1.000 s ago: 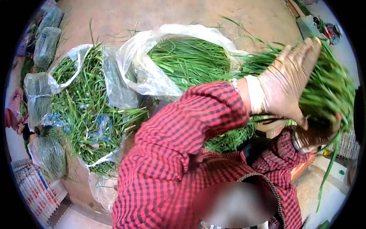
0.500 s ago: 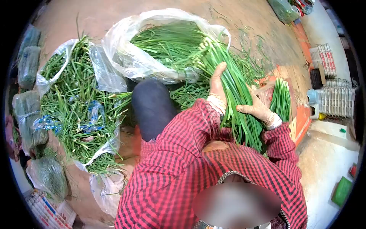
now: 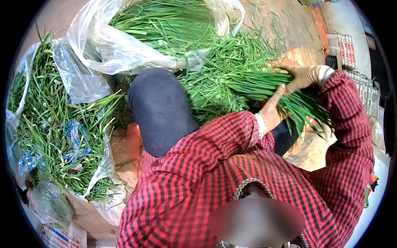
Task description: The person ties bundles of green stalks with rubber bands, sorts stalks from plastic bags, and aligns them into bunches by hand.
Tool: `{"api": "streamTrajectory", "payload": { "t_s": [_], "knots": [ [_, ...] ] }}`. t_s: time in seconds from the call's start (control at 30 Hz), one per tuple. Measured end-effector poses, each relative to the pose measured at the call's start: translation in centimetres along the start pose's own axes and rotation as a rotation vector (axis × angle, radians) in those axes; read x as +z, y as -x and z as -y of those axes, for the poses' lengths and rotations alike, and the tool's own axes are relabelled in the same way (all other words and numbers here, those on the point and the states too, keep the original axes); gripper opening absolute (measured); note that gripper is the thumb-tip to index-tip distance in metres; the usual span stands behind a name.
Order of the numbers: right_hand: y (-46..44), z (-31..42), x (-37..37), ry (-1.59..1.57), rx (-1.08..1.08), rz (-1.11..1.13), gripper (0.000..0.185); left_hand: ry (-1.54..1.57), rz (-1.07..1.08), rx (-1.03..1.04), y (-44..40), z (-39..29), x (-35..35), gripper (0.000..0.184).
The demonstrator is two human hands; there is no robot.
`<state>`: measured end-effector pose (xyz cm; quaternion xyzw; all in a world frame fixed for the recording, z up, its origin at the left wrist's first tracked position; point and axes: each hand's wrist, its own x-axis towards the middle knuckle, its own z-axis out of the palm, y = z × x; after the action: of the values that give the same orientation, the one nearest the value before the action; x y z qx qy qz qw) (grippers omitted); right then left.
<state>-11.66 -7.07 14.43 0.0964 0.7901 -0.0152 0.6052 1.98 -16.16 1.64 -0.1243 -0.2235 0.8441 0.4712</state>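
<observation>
Both my hands are on a bunch of long green garlic chives [image 3: 260, 84] lying nearly level to the right of my knee. My right hand [image 3: 302, 77] grips it from above and behind, with fingers wrapped over the leaves. From the near side my left hand [image 3: 273, 110] closes on the same bunch, its thumb pointing up towards my right hand. Leaf ends fan out and droop beyond my hands towards my right sleeve. Loose chive leaves [image 3: 231, 58] are heaped under and behind the bunch.
A clear plastic bag [image 3: 124, 58] full of chives stands beyond my dark-clad knee [image 3: 161, 107]. On the left, another open bag spills tangled leaves [image 3: 62, 136]. A wrapped bundle [image 3: 49, 202] lies lower left. White crates [image 3: 342, 49] stand along the right side.
The bunch has swung from steeply slanted to nearly level and moved right. My right hand has moved up and outward; my left hand has shifted right and down. The view has shifted too.
</observation>
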Motion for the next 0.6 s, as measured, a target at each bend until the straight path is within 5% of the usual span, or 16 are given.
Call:
{"api": "streamTrajectory", "payload": {
  "t_s": [0.07,0.13,0.23,0.33,0.37,0.47,0.53,0.6],
  "knots": [
    [-1.8,-1.3,-1.7,0.046,0.018,-0.008,0.109,-0.095,0.012,0.117,0.7,-1.4,2.4,0.062],
    [-0.8,-0.5,-2.7,0.084,0.161,-0.021,0.117,0.065,0.047,-0.005,-1.2,-0.5,1.4,0.06],
    [1.5,0.7,-3.4,-0.208,0.099,0.136,0.118,0.016,0.086,-0.006,-0.5,0.0,3.9,0.049],
    [2.0,0.9,-3.2,-0.105,0.297,0.173,0.097,0.059,0.117,-0.21,-1.0,0.5,4.4,0.041],
    [2.4,0.7,-2.8,0.03,0.248,0.129,0.09,-0.081,0.11,-0.136,-1.2,1.0,4.2,0.035],
    [3.9,1.5,-0.9,-0.089,0.206,0.202,0.1,-0.306,0.211,-0.168,-2.0,2.5,4.4,0.028],
    [5.7,3.6,0.6,-0.147,0.195,0.277,0.127,-0.583,0.114,-0.326,-1.3,3.3,5.9,0.022],
    [5.0,2.6,2.6,0.047,0.249,0.102,0.132,-0.713,0.044,-0.293,-0.9,4.7,5.8,0.023]
  ]
}}
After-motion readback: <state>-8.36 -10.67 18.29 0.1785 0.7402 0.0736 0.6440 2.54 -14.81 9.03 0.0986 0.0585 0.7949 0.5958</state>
